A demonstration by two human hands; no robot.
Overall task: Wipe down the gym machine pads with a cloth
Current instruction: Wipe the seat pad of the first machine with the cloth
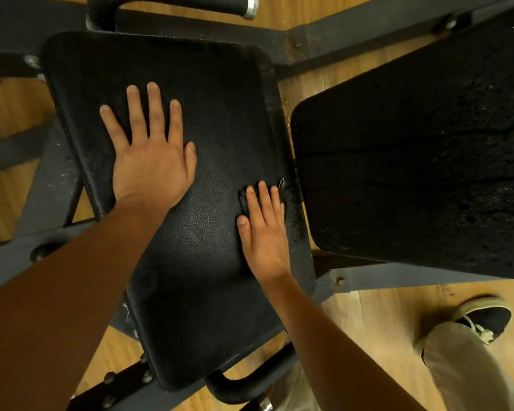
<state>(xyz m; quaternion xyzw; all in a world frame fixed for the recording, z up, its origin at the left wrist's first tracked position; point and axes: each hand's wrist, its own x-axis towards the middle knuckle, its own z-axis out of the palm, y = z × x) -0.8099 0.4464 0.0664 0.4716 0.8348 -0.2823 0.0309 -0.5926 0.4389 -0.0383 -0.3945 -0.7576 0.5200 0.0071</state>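
**A:** Where is the cloth?

**B:** The cloth [243, 200] is dark and mostly hidden; it lies on the seat pad [208, 114] near its right edge, under the right hand [263, 232]; only crumpled bits show past the fingertips.

**A:** Is that hand gripping it?

**B:** No; its fingers lie straight and close together, flat on the cloth, with the thumb alongside.

**A:** And the left hand?

**B:** The left hand [149, 161] rests palm-down on the far left part of the seat pad; its fingers are straight and spread wide, holding nothing.

**A:** What else is there?

**B:** A back pad [413, 173], pitted and worn, sits just right of the seat pad with a narrow gap between them; a dark frame [279, 34] runs beneath both; the floor [383, 315] is wood; a shoe [484, 318] stands on it at the near right.
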